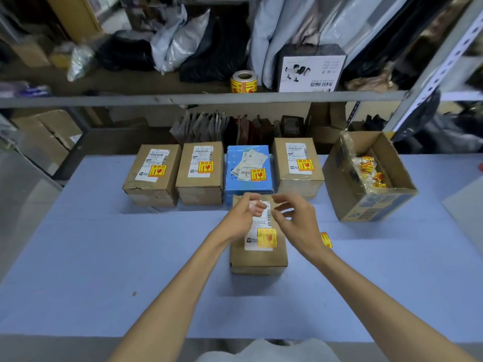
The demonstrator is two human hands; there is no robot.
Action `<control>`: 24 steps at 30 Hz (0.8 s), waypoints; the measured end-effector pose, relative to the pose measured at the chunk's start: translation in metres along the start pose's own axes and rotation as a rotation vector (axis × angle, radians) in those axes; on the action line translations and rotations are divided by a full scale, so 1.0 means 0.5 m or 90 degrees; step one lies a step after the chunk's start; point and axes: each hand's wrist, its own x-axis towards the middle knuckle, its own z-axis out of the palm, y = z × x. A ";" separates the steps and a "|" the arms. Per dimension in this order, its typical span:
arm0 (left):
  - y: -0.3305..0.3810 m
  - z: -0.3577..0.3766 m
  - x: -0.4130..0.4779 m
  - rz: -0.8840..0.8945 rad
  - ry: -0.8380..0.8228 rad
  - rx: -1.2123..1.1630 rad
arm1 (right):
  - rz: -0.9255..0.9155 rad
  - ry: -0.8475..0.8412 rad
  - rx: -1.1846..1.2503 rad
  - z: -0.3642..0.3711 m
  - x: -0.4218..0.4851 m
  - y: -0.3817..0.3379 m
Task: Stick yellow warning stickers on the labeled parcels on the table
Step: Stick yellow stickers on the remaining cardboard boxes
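Note:
A small brown parcel lies in the middle of the blue table, with a yellow warning sticker on its white label. My left hand and my right hand hover just above the parcel's far half, fingers loosely curled and blurred; something small and pale shows at the left fingertips, too blurred to name. Behind stand two brown parcels, a blue parcel and another brown parcel, each with a yellow sticker. A loose yellow sticker lies on the table beside my right wrist.
An open cardboard box with crumpled sticker scraps stands at the right. A roll of yellow stickers sits on the shelf behind, beside a black-and-white carton and bagged goods. The blue table stretches wide at left and right.

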 end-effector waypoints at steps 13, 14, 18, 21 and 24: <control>0.120 -0.006 0.029 0.036 -0.107 -0.187 | -0.146 0.050 -0.034 -0.072 0.064 -0.053; 0.125 -0.007 0.031 0.031 -0.090 -0.223 | -0.151 0.044 -0.047 -0.077 0.067 -0.050; 0.145 0.002 0.036 0.046 -0.026 -0.261 | -0.138 0.046 -0.032 -0.103 0.084 -0.040; 0.160 0.013 0.052 0.137 0.041 -0.100 | -0.109 0.064 -0.005 -0.116 0.088 -0.036; 0.182 0.027 0.063 0.165 0.041 -0.058 | -0.055 0.115 0.053 -0.129 0.093 -0.034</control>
